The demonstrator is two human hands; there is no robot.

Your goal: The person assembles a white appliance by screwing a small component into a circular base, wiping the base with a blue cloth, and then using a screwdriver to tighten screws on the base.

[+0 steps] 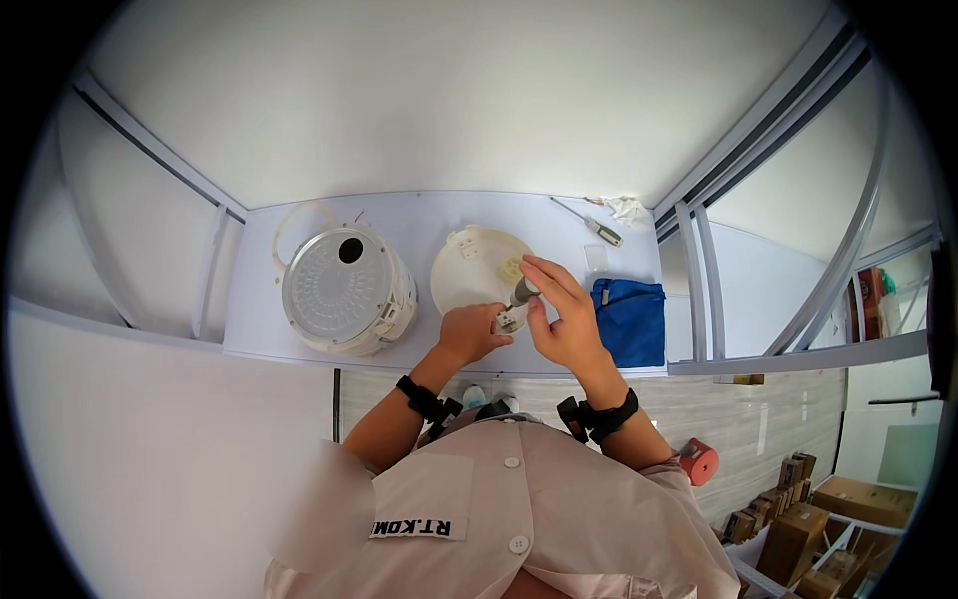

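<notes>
A round cream plastic cover (461,280) lies in the middle of the table, with a yellowish patch on its right side. My left hand (471,334) is closed at the cover's near edge, its fingers on a small whitish part (507,321). Whether that part belongs to the cover, I cannot tell. My right hand (567,317) grips a screwdriver with a grey handle (524,291), its fingers partly stretched along it. The shaft points down toward the small part; its tip is hard to make out.
On the left stands a round white appliance body (334,295), like a rice cooker, with a metal base facing up and a pale cord or handle behind. A second screwdriver (603,232), a white cloth (627,208) and a blue pouch (629,324) lie to the right. Frame posts flank the table.
</notes>
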